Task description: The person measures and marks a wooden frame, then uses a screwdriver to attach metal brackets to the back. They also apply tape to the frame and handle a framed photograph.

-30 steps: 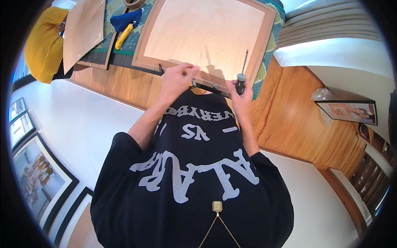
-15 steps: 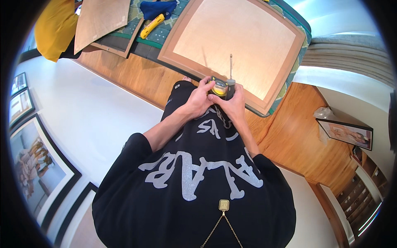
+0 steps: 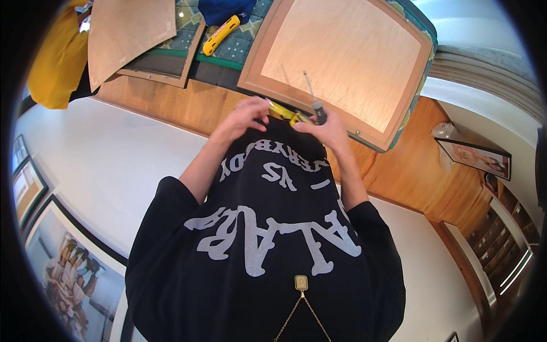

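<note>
My right hand [image 3: 329, 134] is closed around a yellow and black tape measure [image 3: 298, 119] and also holds a screwdriver [image 3: 319, 112], its shaft pointing up and away. A short length of yellow tape blade [image 3: 279, 110] stretches from the case to my left hand [image 3: 248, 116], whose thumb and fingertips are closed at its end. Both hands are in front of my black shirt, by the near edge of a brown wooden frame [image 3: 253, 80] with a pale backing panel [image 3: 336, 51]. That frame lies face down or back up; I cannot tell which.
The frame rests on a green patterned padded surface [image 3: 259, 20]. Left of it lie a yellow utility knife [image 3: 221, 35], a blue cloth item [image 3: 225, 10], another frame [image 3: 191, 60] and a loose board [image 3: 128, 37]. A person in yellow [image 3: 54, 65] is at far left. A framed picture [image 3: 476, 158] leans at right.
My hands have moved apart, the left one leftward, with tape blade now showing between them. The screwdriver has tilted to the left. My view has shifted slightly.
</note>
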Action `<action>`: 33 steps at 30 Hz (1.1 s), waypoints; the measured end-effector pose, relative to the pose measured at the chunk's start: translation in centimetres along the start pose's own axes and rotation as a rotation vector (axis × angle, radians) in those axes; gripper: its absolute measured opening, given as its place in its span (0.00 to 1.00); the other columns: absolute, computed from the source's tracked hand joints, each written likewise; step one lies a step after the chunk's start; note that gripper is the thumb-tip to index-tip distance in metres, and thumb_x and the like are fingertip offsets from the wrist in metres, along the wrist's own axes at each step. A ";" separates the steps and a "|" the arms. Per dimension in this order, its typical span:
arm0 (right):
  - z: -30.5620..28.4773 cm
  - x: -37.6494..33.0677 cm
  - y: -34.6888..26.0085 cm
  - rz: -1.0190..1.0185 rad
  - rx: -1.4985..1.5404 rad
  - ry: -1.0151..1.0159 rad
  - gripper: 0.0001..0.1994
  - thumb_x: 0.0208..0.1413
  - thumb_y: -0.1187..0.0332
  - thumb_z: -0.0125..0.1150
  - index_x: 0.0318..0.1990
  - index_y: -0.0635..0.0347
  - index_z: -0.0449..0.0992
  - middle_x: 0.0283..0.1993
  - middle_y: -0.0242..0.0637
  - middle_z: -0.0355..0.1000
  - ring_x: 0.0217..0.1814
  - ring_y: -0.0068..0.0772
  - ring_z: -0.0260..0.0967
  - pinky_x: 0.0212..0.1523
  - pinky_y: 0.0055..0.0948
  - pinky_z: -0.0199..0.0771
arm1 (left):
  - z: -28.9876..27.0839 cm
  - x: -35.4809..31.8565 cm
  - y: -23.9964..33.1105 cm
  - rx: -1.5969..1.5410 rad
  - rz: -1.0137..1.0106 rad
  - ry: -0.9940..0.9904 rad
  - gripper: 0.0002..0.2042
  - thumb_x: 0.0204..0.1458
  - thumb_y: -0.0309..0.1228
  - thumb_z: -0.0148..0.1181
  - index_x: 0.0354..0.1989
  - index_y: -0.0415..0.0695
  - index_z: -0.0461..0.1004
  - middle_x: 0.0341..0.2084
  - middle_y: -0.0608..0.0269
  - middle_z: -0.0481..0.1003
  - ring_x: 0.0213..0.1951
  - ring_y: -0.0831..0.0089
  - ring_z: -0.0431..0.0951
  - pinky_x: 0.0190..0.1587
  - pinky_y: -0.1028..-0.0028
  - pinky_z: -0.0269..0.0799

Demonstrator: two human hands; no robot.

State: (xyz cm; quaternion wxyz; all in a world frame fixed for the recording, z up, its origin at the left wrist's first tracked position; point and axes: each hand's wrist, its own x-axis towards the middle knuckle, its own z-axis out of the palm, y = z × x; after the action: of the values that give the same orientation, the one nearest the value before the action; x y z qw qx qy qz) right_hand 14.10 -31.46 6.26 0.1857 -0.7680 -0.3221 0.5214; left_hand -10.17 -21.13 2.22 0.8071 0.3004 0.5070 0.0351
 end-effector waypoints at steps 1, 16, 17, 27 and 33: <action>-0.9 0.1 0.9 -0.029 -0.002 0.052 0.34 0.28 0.47 0.82 0.35 0.66 0.76 0.30 0.36 0.75 0.33 0.31 0.73 0.36 0.30 0.73 | -1.1 -0.4 0.9 -0.054 0.091 0.107 0.14 0.62 0.41 0.58 0.45 0.42 0.74 0.29 0.68 0.71 0.33 0.76 0.77 0.29 0.72 0.79; -6.8 0.3 3.2 0.095 -0.199 0.031 0.32 0.30 0.47 0.81 0.34 0.67 0.77 0.29 0.39 0.76 0.32 0.31 0.74 0.36 0.31 0.74 | -2.0 2.9 -2.6 -0.036 0.428 0.707 0.20 0.61 0.35 0.61 0.54 0.33 0.65 0.32 0.54 0.78 0.26 0.74 0.80 0.27 0.78 0.77; -6.8 0.5 3.2 0.081 -0.196 0.027 0.32 0.30 0.47 0.81 0.34 0.67 0.77 0.29 0.39 0.76 0.32 0.31 0.74 0.36 0.31 0.74 | -1.3 2.8 -2.5 -0.053 0.431 0.739 0.24 0.60 0.34 0.62 0.58 0.33 0.62 0.33 0.53 0.78 0.27 0.73 0.81 0.27 0.78 0.77; -7.7 1.6 2.2 0.067 -0.269 -0.113 0.34 0.29 0.45 0.80 0.33 0.68 0.77 0.31 0.42 0.76 0.33 0.35 0.75 0.37 0.33 0.74 | 8.5 4.4 -5.3 0.356 0.654 0.698 0.63 0.45 0.31 0.76 0.71 0.31 0.20 0.43 0.46 0.78 0.35 0.66 0.83 0.36 0.72 0.81; -7.4 0.5 -0.8 -0.161 -0.562 -0.075 0.27 0.50 0.47 0.69 0.40 0.67 0.76 0.34 0.51 0.76 0.36 0.50 0.76 0.39 0.40 0.75 | 8.4 6.8 -7.3 0.397 0.671 0.753 0.65 0.43 0.32 0.74 0.71 0.35 0.16 0.41 0.45 0.76 0.33 0.63 0.81 0.38 0.70 0.80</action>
State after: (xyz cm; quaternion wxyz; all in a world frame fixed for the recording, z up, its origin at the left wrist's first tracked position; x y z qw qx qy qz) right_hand 20.81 -30.14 9.24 -0.0057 -0.7416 -0.5204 0.4232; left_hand -1.65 -28.45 -4.40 0.4417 0.5592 0.6344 0.2995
